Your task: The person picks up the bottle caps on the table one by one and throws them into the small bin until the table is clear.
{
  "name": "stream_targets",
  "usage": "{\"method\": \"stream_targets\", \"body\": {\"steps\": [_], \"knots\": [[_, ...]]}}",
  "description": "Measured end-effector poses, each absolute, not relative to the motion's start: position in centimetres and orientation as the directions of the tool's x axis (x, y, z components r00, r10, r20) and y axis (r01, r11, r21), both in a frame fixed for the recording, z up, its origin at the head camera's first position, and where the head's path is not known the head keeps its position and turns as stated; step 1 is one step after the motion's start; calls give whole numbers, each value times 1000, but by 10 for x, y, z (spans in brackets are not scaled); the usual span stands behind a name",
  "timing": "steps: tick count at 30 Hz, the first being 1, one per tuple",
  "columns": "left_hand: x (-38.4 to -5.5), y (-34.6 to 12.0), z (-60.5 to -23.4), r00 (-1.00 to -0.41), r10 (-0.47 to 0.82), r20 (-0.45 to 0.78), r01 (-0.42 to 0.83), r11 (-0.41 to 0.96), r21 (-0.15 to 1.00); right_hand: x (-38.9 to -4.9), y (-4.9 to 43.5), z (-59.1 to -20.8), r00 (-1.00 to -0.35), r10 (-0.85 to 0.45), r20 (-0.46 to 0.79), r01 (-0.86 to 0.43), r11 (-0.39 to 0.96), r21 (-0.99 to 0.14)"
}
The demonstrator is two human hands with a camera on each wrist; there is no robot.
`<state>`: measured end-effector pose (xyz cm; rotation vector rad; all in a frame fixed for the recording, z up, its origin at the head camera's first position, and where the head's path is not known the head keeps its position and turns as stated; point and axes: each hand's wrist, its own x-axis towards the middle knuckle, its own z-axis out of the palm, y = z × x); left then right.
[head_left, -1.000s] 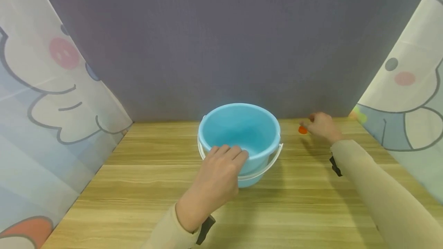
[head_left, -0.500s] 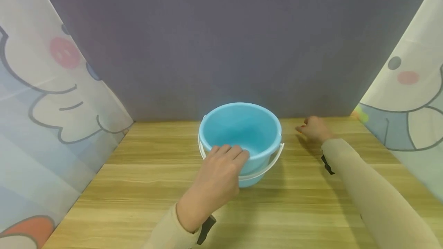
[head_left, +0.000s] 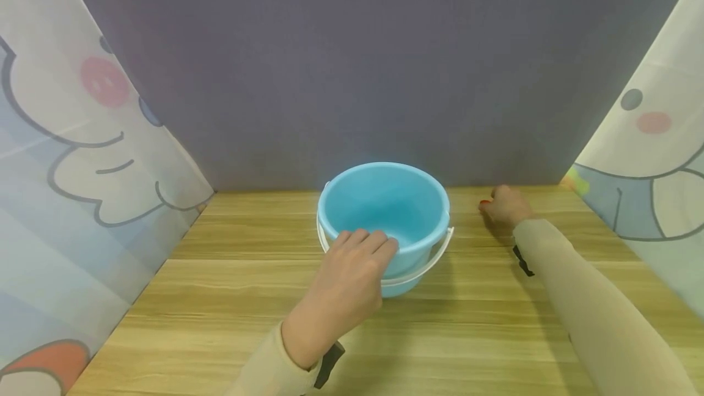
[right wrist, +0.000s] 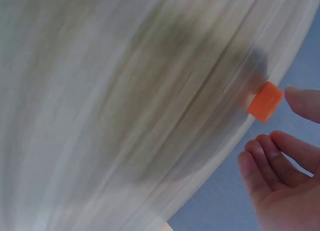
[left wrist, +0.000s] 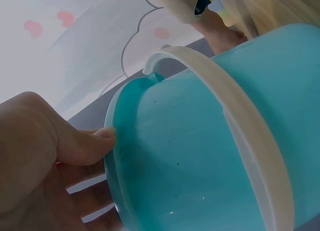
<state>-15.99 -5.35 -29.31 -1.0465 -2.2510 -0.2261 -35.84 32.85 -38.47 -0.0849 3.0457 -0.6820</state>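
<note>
A light blue bucket (head_left: 416, 271) stands upright on the wooden table, its white handle (head_left: 426, 269) hanging down against the near side. My left hand (head_left: 352, 274) grips the near rim. In the left wrist view the thumb (left wrist: 95, 143) presses the outer wall, and the other fingers go behind the rim. To the right of the bucket, my right hand (head_left: 507, 205) is down by a small orange cap-like piece (right wrist: 266, 102) on the table. The right wrist view has the thumb close beside this piece, with the loosely bent fingers apart from it; whether the thumb touches is unclear.
The wooden table (head_left: 231, 304) extends around the bucket. A dark grey panel (head_left: 352, 66) rises along its back edge. Cartoon-printed sheets flank it, one on the left (head_left: 66, 200) and one on the right (head_left: 660, 157).
My right hand has come down and slightly left over the orange piece, which is now mostly covered in the head view. My left hand keeps its hold on the bucket rim.
</note>
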Motion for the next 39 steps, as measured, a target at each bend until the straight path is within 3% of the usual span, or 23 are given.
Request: {"method": "stream_targets", "body": {"steps": [13, 22, 30, 39], "knots": [[-160, -53, -292, -485, 629, 608, 734, 670, -108, -358, 325, -385, -996, -82, -23, -68, 928, -366], [-160, -53, -293, -477, 627, 617, 737, 667, -108, -355, 320, -384, -996, -84, -6, -73, 902, -425], [-160, -52, -292, -485, 633, 603, 739, 665, -104, -342, 320, -380, -999, -50, 20, -52, 828, -558], [-160, -53, -292, -482, 626, 613, 731, 673, -114, -334, 322, -381, -997, -41, 67, -73, 791, -607]]}}
